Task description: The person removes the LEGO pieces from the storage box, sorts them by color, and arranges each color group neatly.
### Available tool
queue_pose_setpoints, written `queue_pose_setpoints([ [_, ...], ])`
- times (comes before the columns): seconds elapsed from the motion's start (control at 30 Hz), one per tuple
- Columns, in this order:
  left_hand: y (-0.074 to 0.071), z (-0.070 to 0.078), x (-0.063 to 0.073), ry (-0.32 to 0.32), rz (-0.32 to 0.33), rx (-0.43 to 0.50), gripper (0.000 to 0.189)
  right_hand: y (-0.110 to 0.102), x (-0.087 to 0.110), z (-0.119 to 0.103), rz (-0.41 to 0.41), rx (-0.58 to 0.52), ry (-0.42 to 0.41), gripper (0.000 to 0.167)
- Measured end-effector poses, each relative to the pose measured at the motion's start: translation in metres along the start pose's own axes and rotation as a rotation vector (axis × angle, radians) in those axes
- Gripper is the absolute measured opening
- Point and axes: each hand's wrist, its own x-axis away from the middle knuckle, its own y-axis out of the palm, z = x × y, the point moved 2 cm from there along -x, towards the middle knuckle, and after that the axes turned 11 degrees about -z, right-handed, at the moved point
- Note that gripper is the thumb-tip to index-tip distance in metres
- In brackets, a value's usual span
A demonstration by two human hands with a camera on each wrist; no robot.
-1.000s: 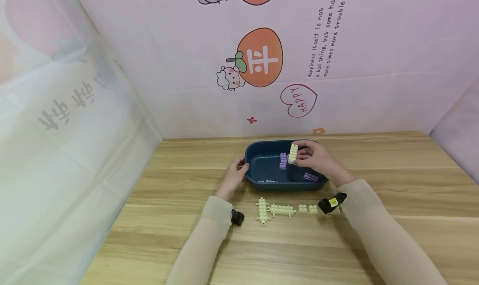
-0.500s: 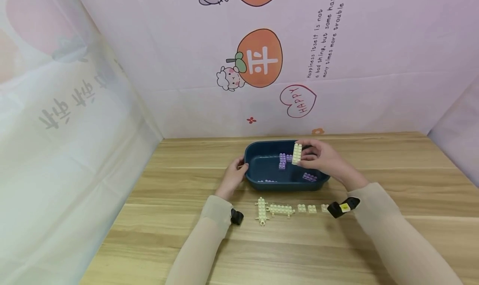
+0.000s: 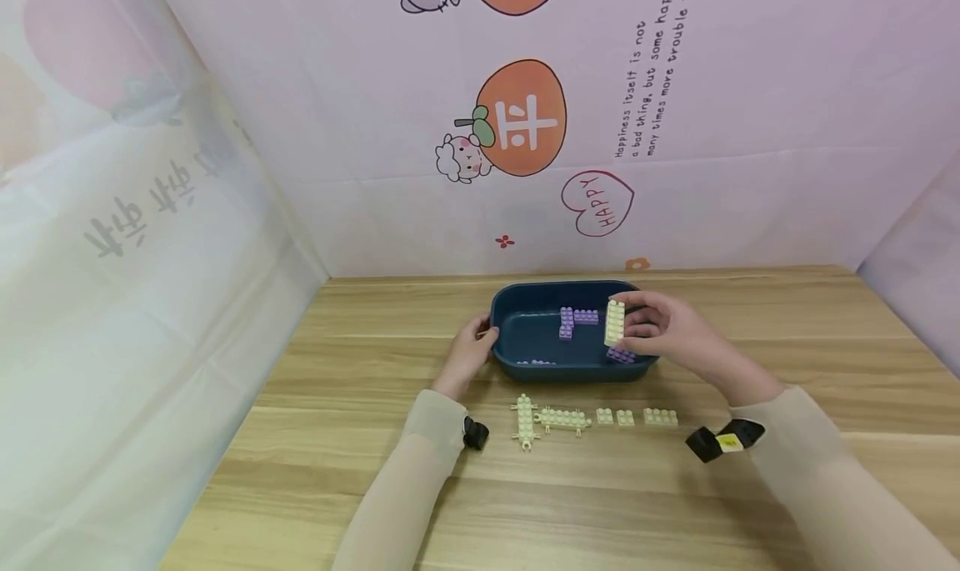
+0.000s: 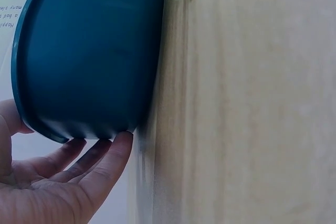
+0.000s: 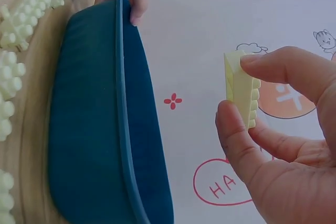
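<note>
My left hand grips the left end of a dark blue plastic bin. In the left wrist view its fingertips press against the bin's outer wall, the thumb at the rim. Over the bin's right side, my right hand pinches a pale yellow toy building brick between thumb and fingers. The right wrist view shows that brick held above the rim, its studs facing sideways. Inside the bin lie several purple building bricks, one partly behind the front wall.
Pale yellow pieces lie in a row before the bin: two long ones with side pegs, two small square bricks and a longer brick. The wooden table meets a printed cloth backdrop behind the bin.
My right hand has moved rightward and slightly nearer with the brick, uncovering purple bricks in the bin and the longer yellow brick on the table. My left hand stays at the bin.
</note>
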Motion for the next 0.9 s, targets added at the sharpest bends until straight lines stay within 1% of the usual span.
queue_pose_setpoints([
  [0.13, 0.001, -0.001, -0.001, 0.0, 0.005, -0.008, 0.043, -0.004, 0.013, 0.004, 0.006, 0.02, 0.005, 0.072],
  [0.27, 0.001, -0.002, -0.002, 0.001, 0.005, -0.011, 0.043, -0.008, 0.025, 0.009, 0.008, 0.033, -0.009, 0.07],
  [0.43, 0.001, -0.003, -0.003, -0.002, 0.008, -0.002, 0.043, -0.013, 0.042, 0.017, 0.004, 0.053, -0.056, 0.065],
  [0.53, 0.002, -0.004, -0.004, -0.003, 0.008, 0.007, 0.043, -0.016, 0.052, 0.025, 0.0, 0.055, -0.079, 0.063],
  [0.7, 0.004, -0.005, -0.004, -0.019, 0.009, 0.002, 0.044, -0.021, 0.069, 0.04, -0.001, 0.062, -0.098, 0.055],
  [0.9, 0.003, -0.006, -0.006, -0.021, 0.017, 0.005, 0.043, -0.027, 0.081, 0.054, 0.007, 0.072, -0.104, 0.056],
])
